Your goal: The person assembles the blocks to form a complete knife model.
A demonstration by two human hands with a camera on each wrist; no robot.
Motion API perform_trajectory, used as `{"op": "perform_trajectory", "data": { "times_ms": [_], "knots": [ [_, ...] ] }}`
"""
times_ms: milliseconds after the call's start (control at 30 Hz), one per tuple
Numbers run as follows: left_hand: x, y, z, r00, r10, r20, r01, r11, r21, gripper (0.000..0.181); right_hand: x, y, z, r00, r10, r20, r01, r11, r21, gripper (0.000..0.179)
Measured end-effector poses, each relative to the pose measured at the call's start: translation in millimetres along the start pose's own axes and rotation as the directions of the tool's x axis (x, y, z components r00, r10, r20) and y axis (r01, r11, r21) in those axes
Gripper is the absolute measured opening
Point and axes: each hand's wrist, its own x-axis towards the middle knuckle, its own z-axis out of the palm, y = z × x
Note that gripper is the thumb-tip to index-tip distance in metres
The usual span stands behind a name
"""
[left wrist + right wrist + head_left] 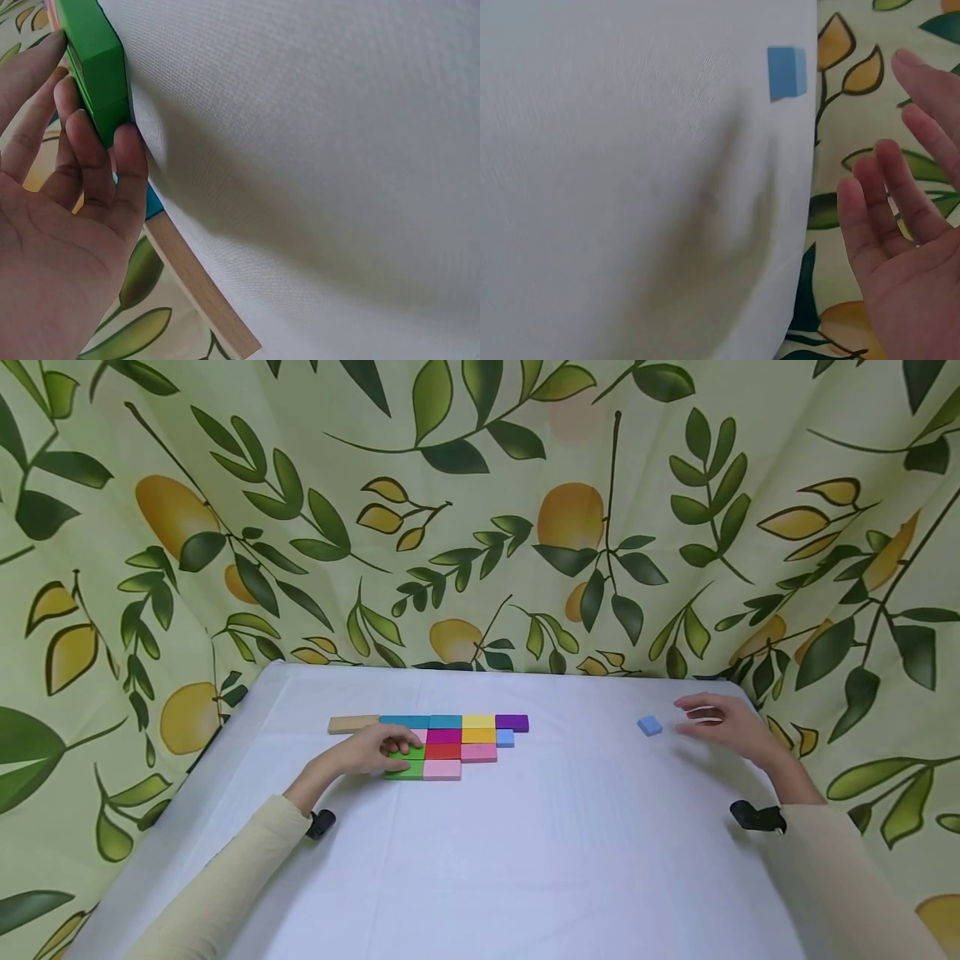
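On the white table, my left hand (372,749) rests at the left end of a flat cluster of coloured blocks, its fingers touching the green blocks (408,774). From the left wrist view, the fingertips lie loosely against the side and end of a green block (103,64). At the far right, my right hand (723,727) hovers over the table with fingers apart and nothing held. Just left of its fingertips lies a lone small blue block (649,726). The right wrist view has the same blue block (783,73) apart from the hand (904,240).
The cluster has a wooden block (352,724), teal blocks (405,722), a red block (443,751), yellow blocks (478,728), a purple block (512,723), pink blocks (442,770) and a small blue one (506,738). A leaf-patterned curtain (495,493) hangs behind the table.
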Motion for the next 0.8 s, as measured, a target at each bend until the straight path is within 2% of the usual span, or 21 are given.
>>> {"op": "perform_trajectory", "data": {
  "times_ms": [200, 400, 500, 600, 700, 800],
  "knots": [
    [0.2, -1.5, 0.6, 1.0, 0.014, 0.001, -0.014, 1.0, -0.007, 0.028, 8.8, 10.4, 2.6, 0.992, 0.06, 0.112, -0.064, 0.997, 0.03, 0.06],
    [-1.2, 0.5, -0.3, 1.0, 0.02, -0.003, -0.02, 1.0, -0.004, 0.028, 23.8, 16.8, 16.4, 0.985, 0.046, 0.167, -0.051, 0.998, 0.026, 0.065],
    [-1.8, 1.9, -0.5, 1.0, 0.024, -0.002, -0.024, 1.0, -0.005, 0.028, 29.6, 19.6, 23.1, 0.981, 0.058, 0.183, -0.063, 0.998, 0.024, 0.061],
    [-2.0, 2.7, -0.3, 1.0, 0.028, 0.0, -0.028, 1.0, -0.006, 0.028, 32.7, 20.5, 29.1, 0.978, 0.082, 0.191, -0.084, 0.996, 0.0, 0.049],
    [-1.9, 2.3, -0.1, 1.0, 0.028, 0.001, -0.028, 1.0, -0.007, 0.028, 34.7, 19.9, 35.5, 0.979, 0.089, 0.183, -0.087, 0.996, -0.021, 0.038],
    [-2.0, 1.9, 0.1, 1.0, 0.023, 0.0, -0.023, 1.0, -0.003, 0.028, 35.9, 14.0, 42.5, 0.981, 0.088, 0.172, -0.089, 0.996, -0.004, 0.035]
  ]
}}
